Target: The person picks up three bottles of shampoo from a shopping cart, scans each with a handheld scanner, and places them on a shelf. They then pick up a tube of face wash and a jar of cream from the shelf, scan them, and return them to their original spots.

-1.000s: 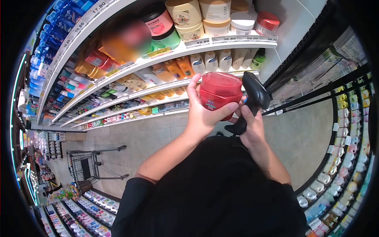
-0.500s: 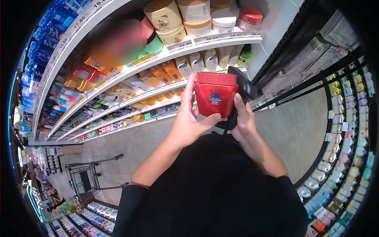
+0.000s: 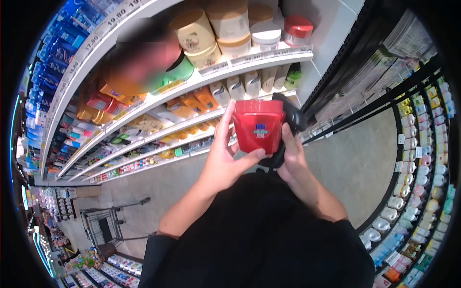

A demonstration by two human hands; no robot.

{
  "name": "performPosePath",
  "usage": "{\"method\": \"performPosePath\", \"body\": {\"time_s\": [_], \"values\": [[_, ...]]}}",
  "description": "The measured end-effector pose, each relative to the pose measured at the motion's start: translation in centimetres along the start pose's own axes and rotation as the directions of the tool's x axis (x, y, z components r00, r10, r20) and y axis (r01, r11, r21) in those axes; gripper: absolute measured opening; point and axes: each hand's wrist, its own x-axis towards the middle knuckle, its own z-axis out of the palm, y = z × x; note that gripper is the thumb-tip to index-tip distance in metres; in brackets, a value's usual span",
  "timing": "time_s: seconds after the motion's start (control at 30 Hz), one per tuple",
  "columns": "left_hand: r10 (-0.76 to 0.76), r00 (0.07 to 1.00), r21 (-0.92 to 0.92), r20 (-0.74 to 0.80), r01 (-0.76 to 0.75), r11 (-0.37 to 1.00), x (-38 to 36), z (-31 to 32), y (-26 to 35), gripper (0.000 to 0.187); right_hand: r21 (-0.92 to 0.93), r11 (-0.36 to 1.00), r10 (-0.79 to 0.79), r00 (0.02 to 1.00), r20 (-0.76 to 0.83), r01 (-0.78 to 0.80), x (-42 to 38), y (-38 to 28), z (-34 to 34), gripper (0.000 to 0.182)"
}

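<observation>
A red plastic jar [image 3: 258,126] with a wide red lid is upright in front of me, its small blue and green label facing me. My left hand [image 3: 224,161] is closed around its left side and base, thumb along the lower front edge. My right hand [image 3: 292,156] grips a black handheld barcode scanner [image 3: 294,116], whose rounded head shows behind and right of the jar. The right thumb rests against the jar's right edge. Much of the scanner's handle is hidden by the hand and jar.
Curved shelves [image 3: 211,69] ahead hold tubs, bottles and price tags. A red-lidded tub [image 3: 297,30] stands at the top right. A shopping cart [image 3: 103,225] is on the floor at lower left. More stocked shelves [image 3: 408,192] curve along the right.
The jar, the scanner and both hands sit slightly lower and further left in view. The shelves have shifted a little too. Both grips look the same.
</observation>
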Motion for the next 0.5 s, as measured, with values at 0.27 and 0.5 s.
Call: {"method": "performPosePath", "body": {"time_s": [0.27,0.5], "values": [[0.038,0.998,-0.083,-0.052,-0.042,0.996,-0.3,1.2,-0.6,0.116,-0.125,0.954,-0.279,0.959,-0.040,0.273,-0.9,1.3,0.8,0.047],[-0.079,0.978,-0.317,-0.195,0.013,0.948,0.0,-2.3,-1.1,0.077,-0.578,0.679,-0.285,0.888,0.360,0.452,-2.2,-0.3,1.0,0.044]]}}
